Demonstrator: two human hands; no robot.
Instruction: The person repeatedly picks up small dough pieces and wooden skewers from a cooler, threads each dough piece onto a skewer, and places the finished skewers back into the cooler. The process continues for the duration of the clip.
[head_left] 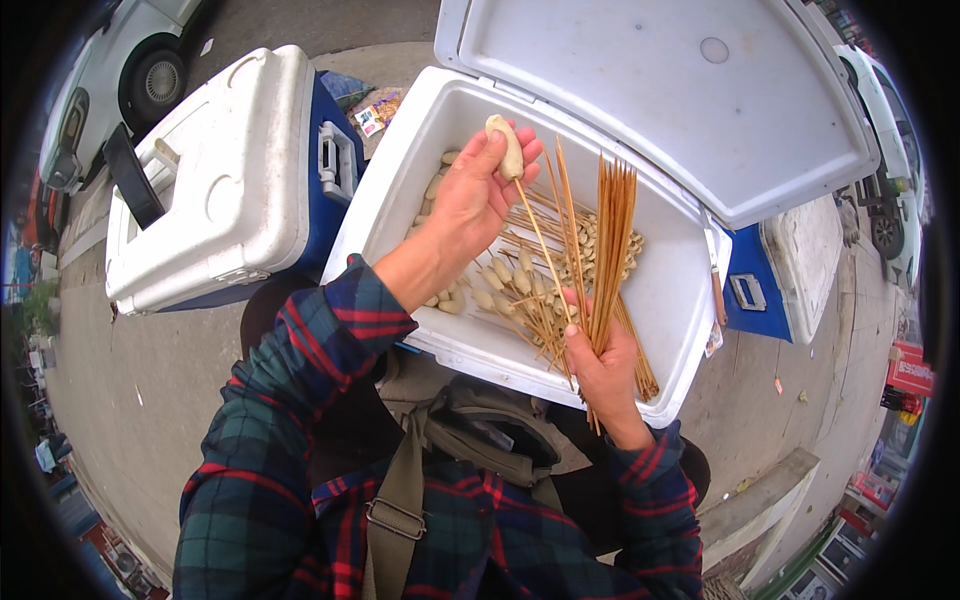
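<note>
My left hand (465,200) holds a pale, oblong food piece (514,160), shaped like a small peeled banana, between thumb and fingers. A thin wooden skewer (538,235) runs from its lower end down to my right hand (608,375). That hand is closed around a thick bundle of wooden skewers (612,240), with its thumb and forefinger on the single one. Both hands are over an opened white cooler box (345,245). Inside lie skewered pale pieces (515,275), a pile of smaller skewered pieces (628,245) and loose oblong pieces (452,300) partly behind my left hand.
The cooler's lid (650,90) stands raised behind it. A closed blue-and-white cooler (215,180) is close on the left, another blue cooler (750,290) at the right. A khaki bag (480,430) sits at my lap. Parked vehicles (158,82) stand farther off.
</note>
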